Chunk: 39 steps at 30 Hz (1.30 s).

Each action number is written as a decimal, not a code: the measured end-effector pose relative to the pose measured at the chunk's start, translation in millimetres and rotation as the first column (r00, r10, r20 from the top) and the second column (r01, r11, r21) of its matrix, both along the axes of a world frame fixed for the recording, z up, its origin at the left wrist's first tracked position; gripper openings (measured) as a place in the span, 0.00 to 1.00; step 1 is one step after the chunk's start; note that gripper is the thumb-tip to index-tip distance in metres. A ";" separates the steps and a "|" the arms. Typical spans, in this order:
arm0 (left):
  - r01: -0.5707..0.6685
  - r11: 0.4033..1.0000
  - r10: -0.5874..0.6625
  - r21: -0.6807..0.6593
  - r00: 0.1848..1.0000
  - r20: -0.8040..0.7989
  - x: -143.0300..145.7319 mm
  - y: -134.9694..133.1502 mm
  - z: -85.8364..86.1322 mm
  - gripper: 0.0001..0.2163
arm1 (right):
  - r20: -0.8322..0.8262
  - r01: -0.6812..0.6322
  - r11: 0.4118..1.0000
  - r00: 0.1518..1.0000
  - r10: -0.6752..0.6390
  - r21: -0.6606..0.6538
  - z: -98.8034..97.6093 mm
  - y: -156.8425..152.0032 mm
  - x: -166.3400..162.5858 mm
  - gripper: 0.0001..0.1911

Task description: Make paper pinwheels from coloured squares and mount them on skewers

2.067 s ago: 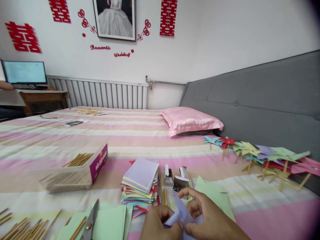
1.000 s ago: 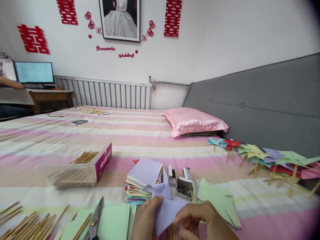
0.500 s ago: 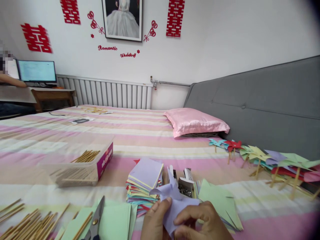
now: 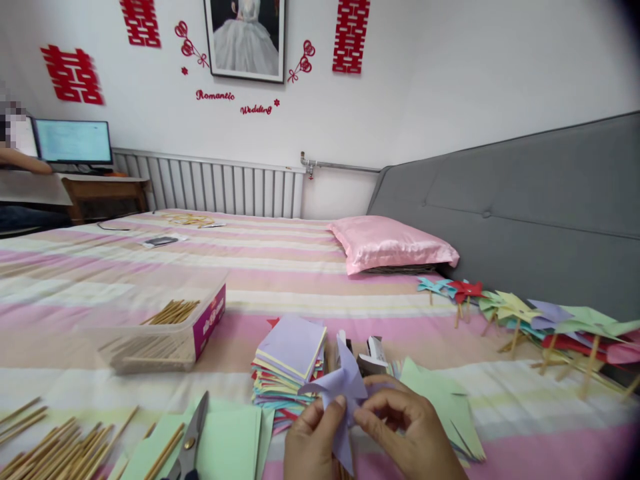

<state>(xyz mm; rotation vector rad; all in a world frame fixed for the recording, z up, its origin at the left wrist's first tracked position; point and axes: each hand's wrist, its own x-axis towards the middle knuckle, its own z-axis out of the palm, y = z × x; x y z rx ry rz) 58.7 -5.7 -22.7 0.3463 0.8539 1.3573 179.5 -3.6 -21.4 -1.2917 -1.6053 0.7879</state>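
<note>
Between my hands is a purple paper pinwheel [image 4: 344,385], its blades partly folded in toward the middle. My left hand [image 4: 315,437] grips it from the left, thumb pressed near the centre. From the right, my right hand [image 4: 407,427] pinches a blade between thumb and fingers. Just behind stands a stack of coloured paper squares [image 4: 293,347], purple on top. A small open box [image 4: 373,363] lies behind the pinwheel, partly hidden by my right hand. Cut green paper [image 4: 440,407] rests to the right of that hand.
Scissors [image 4: 193,440] lie on green paper sheets [image 4: 233,440], with loose wooden sticks [image 4: 65,453] at the lower left. A clear plastic box [image 4: 155,340] holds more sticks. Finished pinwheels [image 4: 520,310] line the right side below a pink pillow [image 4: 395,243]. A person's arm [image 4: 25,160] shows far left.
My right hand has folded another blade of the purple paper inward and moved slightly up. My left hand keeps its grip near the centre.
</note>
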 end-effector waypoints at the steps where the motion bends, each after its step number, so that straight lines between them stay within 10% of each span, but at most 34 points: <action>1: -0.006 1.000 0.006 0.014 0.999 -0.032 0.5 0.0 -0.8 0.07 | -0.016 0.010 1.000 1.000 -0.010 -0.001 0.2 0.0 0.5 0.14; 39: -0.081 0.983 0.147 0.165 0.885 -0.441 -14.1 3.8 -2.2 0.08 | -0.370 0.099 0.992 0.921 -0.121 -0.078 -5.5 7.4 10.7 0.15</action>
